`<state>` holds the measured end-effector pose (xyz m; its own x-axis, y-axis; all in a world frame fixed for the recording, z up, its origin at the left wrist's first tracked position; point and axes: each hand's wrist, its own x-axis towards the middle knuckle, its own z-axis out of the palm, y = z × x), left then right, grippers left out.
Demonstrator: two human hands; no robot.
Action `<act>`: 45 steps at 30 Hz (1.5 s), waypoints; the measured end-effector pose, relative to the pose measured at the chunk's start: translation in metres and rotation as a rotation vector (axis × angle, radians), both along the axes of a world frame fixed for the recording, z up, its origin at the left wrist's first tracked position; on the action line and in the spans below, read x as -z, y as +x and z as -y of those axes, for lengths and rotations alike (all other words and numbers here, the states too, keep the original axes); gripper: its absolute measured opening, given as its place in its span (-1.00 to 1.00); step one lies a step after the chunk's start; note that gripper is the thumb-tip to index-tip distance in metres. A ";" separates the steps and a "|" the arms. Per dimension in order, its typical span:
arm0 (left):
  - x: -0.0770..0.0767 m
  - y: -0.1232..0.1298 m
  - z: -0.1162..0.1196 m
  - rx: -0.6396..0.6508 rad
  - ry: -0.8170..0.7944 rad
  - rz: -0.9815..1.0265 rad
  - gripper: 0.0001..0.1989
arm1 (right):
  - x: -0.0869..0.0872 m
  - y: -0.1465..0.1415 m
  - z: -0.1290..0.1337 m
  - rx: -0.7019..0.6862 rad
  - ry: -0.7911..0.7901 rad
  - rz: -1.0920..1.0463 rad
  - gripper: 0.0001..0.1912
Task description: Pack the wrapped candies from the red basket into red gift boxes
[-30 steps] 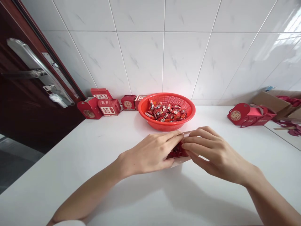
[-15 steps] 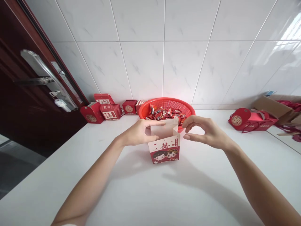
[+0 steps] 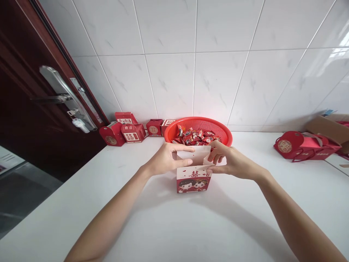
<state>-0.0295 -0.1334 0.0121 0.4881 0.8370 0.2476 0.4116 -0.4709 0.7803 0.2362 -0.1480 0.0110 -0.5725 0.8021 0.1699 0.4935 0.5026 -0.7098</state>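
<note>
A red and white paper candy box point(image 3: 193, 182) with a cartoon couple on its front stands upright on the white table point(image 3: 169, 225), its top flaps unfolded. My left hand point(image 3: 165, 160) grips the box's upper left side, with fingers over the back and the thumb by the front edge. At the upper right side, my right hand point(image 3: 231, 162) pinches the box wall, its thumb on the front edge and its fingers curled at the side flap. Just behind stands a red plastic basket point(image 3: 228, 136) with several wrapped candies point(image 3: 199, 136) in it.
Several red gift boxes point(image 3: 133, 133) stand against the tiled wall point(image 3: 169, 87) at back left. Another red box point(image 3: 305, 145) with a cord handle lies at the right, before a cardboard box point(image 3: 325, 127). A dark red door point(image 3: 29, 94) with a metal handle borders the table's left.
My right hand has moved left and closed onto the right side of the candy box, where before it hovered apart from it. My left hand stays on the box. The view has shifted slightly.
</note>
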 end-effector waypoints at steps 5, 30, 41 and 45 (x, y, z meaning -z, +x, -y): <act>0.002 -0.003 -0.006 0.147 -0.048 -0.038 -0.52 | 0.012 0.002 -0.010 0.008 0.009 -0.065 -0.60; 0.021 0.006 -0.013 -0.006 -0.120 0.233 -0.51 | 0.025 -0.002 -0.017 -0.064 -0.252 -0.453 -0.62; 0.033 0.013 -0.013 0.007 -0.135 0.180 -0.42 | 0.025 0.007 -0.021 -0.008 -0.212 -0.351 -0.58; 0.036 0.015 -0.013 0.041 -0.128 0.168 -0.54 | 0.023 0.013 -0.023 -0.047 -0.173 -0.258 -0.45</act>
